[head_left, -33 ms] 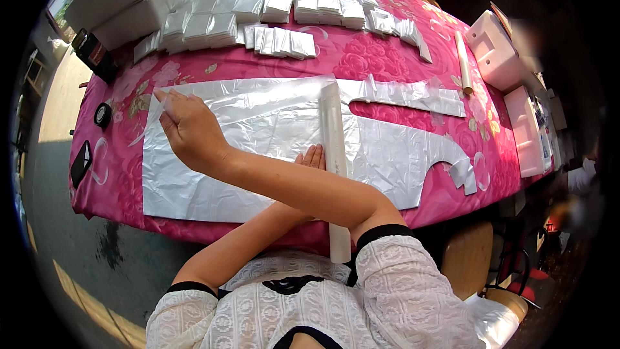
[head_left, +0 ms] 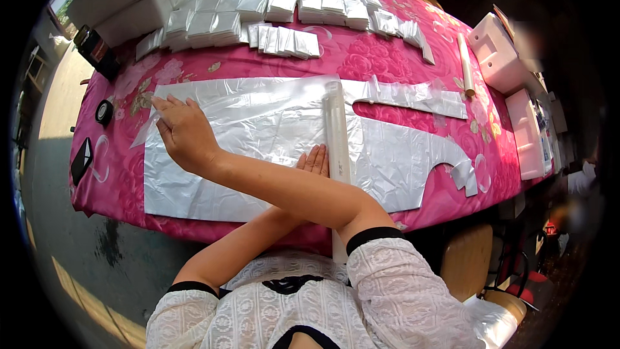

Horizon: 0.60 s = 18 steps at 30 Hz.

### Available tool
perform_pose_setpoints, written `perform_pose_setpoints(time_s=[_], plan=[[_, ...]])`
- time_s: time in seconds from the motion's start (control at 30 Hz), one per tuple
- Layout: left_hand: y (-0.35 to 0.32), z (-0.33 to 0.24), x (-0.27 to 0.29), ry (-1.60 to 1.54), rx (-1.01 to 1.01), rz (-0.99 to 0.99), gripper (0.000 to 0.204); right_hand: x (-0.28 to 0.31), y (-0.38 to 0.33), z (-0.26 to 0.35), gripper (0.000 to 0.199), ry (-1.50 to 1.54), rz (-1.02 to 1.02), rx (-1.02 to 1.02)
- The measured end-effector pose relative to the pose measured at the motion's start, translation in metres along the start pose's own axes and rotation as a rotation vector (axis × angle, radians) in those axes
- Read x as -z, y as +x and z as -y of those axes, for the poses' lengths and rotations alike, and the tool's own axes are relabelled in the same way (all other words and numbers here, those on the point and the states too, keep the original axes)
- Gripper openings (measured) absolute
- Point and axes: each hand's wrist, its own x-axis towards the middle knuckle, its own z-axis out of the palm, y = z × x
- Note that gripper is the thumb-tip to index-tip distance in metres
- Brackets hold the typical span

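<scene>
Table under a pink flowered cloth (head_left: 116, 200), filling most of the view. Spread on it, middle and toward the near edge: a silvery plastic sheet (head_left: 187, 187), cut into an apron-like outline, straps to the right. White foam boxes (head_left: 129, 0) at far left, pinkish ones (head_left: 494, 52) at right. A long pale roll (head_left: 337, 136) lies across the sheet front to back, near end jutting past the table edge; clear film (head_left: 284, 94) on the sheet to its left. Stacks of folded packets (head_left: 216, 26) along the far side. Arms crossed, right over left. Right hand (head_left: 187, 132) at the sheet's upper left corner, fingers loosely bent; cannot tell whether film is pinched. Left hand (head_left: 314, 160) flat, fingers straight, tips at the roll, palm hidden by the right forearm. Dark jar (head_left: 97, 52), then a black round thing (head_left: 104, 112), well left. Risks, my judgement: a bump from the forearm could turn or tip the overhanging roll; an uneven pull could skew the film; drag on the thin sheet could deepen its creases.
</scene>
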Motion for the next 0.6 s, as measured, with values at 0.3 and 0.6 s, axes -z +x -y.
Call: perform_pose_setpoints(time_s=[0.3,0.6], plan=[[0.007,-0.008,-0.002,-0.2,0.061,0.125,0.065,-0.053,-0.041,0.018,0.061,-0.121,0.641,-0.135],[0.001,-0.003,0.013,-0.59,0.051,0.016,0.073,0.218,-0.125,0.01,0.038,-0.496,0.392,0.066]])
